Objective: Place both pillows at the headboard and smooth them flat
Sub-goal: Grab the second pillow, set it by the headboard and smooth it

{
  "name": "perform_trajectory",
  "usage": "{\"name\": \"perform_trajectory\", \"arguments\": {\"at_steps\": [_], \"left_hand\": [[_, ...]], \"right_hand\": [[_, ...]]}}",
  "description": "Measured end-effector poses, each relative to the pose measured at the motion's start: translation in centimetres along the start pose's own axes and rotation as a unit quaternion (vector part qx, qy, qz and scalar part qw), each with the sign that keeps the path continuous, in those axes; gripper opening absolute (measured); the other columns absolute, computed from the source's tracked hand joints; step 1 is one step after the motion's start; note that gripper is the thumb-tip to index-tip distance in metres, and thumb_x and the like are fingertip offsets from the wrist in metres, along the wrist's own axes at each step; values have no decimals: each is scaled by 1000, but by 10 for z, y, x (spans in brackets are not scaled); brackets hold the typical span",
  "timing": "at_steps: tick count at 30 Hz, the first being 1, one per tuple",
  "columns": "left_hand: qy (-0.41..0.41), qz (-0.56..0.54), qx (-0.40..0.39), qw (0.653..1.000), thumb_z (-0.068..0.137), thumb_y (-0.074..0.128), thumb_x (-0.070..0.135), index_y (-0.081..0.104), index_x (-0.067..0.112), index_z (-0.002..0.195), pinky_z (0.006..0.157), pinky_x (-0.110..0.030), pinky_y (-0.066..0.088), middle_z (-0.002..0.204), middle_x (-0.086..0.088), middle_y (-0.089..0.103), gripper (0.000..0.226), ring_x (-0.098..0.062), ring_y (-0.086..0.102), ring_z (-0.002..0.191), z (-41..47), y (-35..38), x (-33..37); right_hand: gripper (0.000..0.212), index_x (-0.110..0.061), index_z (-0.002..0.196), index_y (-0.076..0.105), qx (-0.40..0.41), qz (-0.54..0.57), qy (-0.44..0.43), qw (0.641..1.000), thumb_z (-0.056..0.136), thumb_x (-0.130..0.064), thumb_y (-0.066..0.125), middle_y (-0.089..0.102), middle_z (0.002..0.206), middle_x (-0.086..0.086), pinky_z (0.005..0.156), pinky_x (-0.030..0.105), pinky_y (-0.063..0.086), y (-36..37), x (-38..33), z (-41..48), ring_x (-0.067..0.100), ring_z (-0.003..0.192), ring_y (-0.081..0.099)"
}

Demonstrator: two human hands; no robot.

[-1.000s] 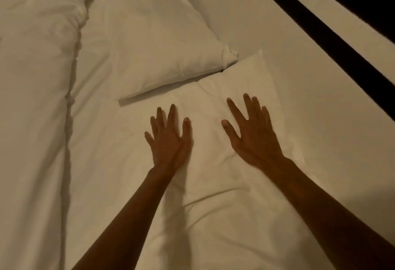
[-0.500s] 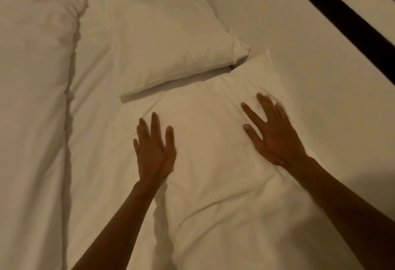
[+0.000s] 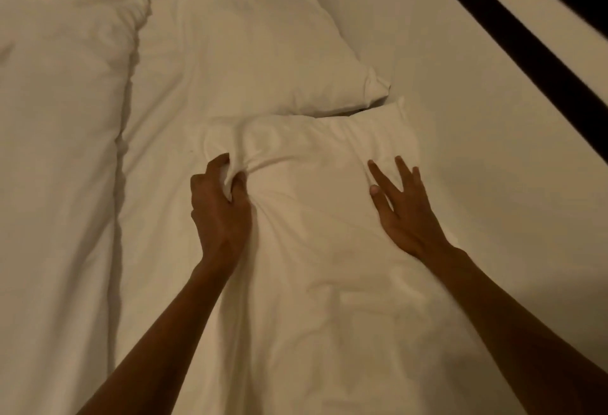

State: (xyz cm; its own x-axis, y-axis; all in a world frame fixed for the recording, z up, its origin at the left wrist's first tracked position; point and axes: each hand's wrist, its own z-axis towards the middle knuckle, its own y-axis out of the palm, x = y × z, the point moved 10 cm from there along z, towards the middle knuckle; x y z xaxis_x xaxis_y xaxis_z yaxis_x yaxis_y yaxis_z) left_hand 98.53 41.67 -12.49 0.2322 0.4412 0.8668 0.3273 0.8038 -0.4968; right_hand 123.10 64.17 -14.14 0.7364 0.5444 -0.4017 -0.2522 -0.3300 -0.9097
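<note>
The left hand, which lay flat with fingers spread a moment ago, has now curled and pinched up a fold of the case near the far left corner of the near pillow, so a ridge of cloth stands up just beyond its knuckles. The right hand stays open and wide, fingers splayed and pressing flat on the same pillow near its right edge, having slid outward from nearer the middle. I judge this as a shift from plain smoothing to tugging: the pinch looks meant to pull slack cloth toward that corner or draw the pillow square, while the flat palm pins the other side. The near pillow lies along the headboard, its far right corner touching the corner of the far pillow, which sits beyond it, also against the headboard, plump and untouched. Left of the near pillow runs the bunched duvet, apart from it across a strip of sheet. Against the earlier frame, the near pillow shows more creases fanning from the pinch, so the flattening is not finished; both pillows appear placed.
</note>
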Motion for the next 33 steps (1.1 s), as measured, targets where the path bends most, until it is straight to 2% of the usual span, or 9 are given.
{"name": "perform_trajectory", "arguments": {"at_steps": [5,11,13,15,18,22,25,28,33], "left_hand": [[-49,95,-89,990,100,45,42,34,23,148,83,-37,37,130,-23,45,53,-44,55,108,-9,18,-54],[-75,151,-94,981,98,43,51,29,26,150,95,-52,40,134,-25,41,60,-46,49,115,-5,19,-65],[-28,215,-36,976,99,42,46,23,22,154,101,-55,33,142,-24,37,62,-43,43,123,-4,3,-45],[72,175,-2,982,101,38,44,20,24,155,108,-53,29,151,-17,33,60,-36,38,133,-11,4,4],[165,97,-106,976,102,28,49,11,33,156,120,-46,18,162,-5,22,58,-21,23,147,-40,48,49],[190,185,-221,939,100,15,56,6,33,156,123,-48,2,166,6,2,61,-9,-4,151,-69,83,-4],[170,179,-227,942,101,17,56,9,33,156,123,-46,0,166,6,0,60,-10,-7,151,-63,77,-17],[141,137,-175,965,102,21,49,14,22,157,123,-47,7,166,-1,6,61,-17,1,152,-79,62,14],[224,46,-147,962,102,40,33,22,17,155,123,-41,14,166,-1,9,59,-13,7,152,-178,45,64]], "right_hand": [[56,-57,152,6,-33,-68,15,997,98,-66,15,-9,168,2,124,48,-5,26,-3,11,36,152,-14],[62,-47,156,7,-17,-123,26,992,97,-66,15,-1,168,7,125,51,2,17,5,8,39,153,-3],[64,-38,158,10,17,-121,31,992,99,-62,14,0,168,11,125,49,2,5,-6,8,36,154,-3],[63,-35,159,12,53,-79,0,995,101,-59,16,1,168,8,126,45,0,-5,-38,11,30,155,-4],[60,-39,158,10,17,-69,-82,994,102,-59,20,2,168,3,123,39,-3,16,-75,9,24,155,-3],[65,-40,158,5,-15,-115,-70,991,99,-65,15,2,169,2,124,39,-1,28,-22,-12,21,155,0],[67,-33,159,10,10,-145,4,989,100,-62,13,5,168,9,125,46,3,10,10,-17,28,155,4],[62,-25,160,14,58,-98,7,994,104,-52,18,8,167,15,126,45,3,-3,-24,-31,32,154,4],[64,-29,160,9,84,-68,21,994,102,-55,17,6,168,9,126,44,4,13,-39,-103,27,155,0]]}}
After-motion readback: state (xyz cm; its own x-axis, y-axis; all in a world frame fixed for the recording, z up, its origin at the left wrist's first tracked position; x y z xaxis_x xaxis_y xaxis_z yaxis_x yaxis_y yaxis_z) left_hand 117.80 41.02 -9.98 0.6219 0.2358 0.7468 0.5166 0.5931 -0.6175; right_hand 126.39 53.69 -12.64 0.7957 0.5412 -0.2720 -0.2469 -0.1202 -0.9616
